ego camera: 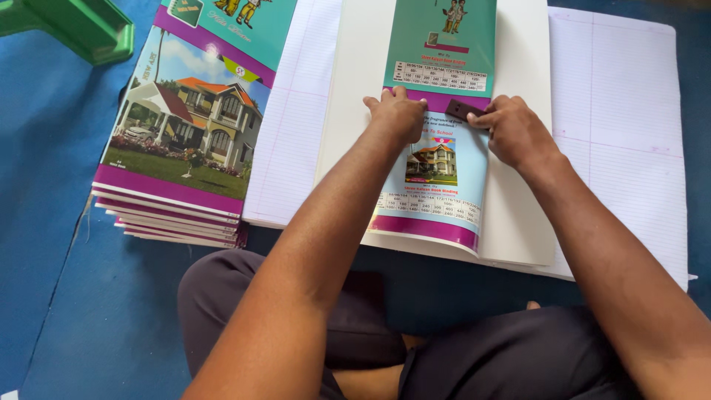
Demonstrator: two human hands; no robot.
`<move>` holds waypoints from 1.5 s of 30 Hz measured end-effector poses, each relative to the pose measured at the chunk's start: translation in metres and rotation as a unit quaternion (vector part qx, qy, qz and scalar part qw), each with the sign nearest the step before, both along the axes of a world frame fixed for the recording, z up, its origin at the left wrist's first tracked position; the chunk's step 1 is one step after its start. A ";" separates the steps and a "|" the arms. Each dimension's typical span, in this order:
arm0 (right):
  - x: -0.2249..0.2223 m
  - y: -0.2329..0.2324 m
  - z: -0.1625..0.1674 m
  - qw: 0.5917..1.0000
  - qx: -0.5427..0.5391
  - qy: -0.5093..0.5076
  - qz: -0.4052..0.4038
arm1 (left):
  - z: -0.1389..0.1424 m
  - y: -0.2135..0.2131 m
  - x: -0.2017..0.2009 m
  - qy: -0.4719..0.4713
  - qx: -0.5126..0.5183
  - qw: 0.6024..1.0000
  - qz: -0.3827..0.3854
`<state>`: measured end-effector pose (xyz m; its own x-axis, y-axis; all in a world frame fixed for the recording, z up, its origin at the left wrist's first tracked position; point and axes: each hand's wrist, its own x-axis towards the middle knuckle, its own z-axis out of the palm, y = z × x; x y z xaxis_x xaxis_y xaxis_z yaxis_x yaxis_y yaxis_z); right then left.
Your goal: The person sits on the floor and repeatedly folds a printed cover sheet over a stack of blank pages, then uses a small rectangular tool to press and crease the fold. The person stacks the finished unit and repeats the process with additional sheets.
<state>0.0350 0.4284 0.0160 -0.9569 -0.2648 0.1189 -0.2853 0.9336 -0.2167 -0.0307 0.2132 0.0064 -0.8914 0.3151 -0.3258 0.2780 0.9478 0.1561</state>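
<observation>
A printed cover lies centred on white card. The left hand, fingers curled, presses the cover flat; the right hand grips a small dark block on it, seemingly smoothing. Left of the cover sits a notebook stack; bare card borders it.

We are seeing a blue floor mat carrying a stack of notebooks, spread ruled paper sheets and a green stool.
</observation>
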 end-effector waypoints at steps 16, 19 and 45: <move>-0.075 0.020 -0.022 0.997 0.013 0.071 -0.037 | -0.004 -0.005 0.011 0.036 0.006 0.999 -0.033; -0.089 0.020 -0.023 0.996 0.016 0.053 -0.071 | -0.003 -0.007 0.014 0.044 0.002 0.998 -0.040; -0.179 0.018 -0.011 0.981 -0.047 0.027 -0.184 | -0.004 -0.013 0.032 0.062 0.007 0.995 -0.074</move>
<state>-0.1435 0.4461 0.0046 -0.9774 0.1130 0.1786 0.0552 0.9523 -0.3003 0.0016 0.2005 0.0027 -0.8675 0.4501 -0.2118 0.4330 0.8928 0.1240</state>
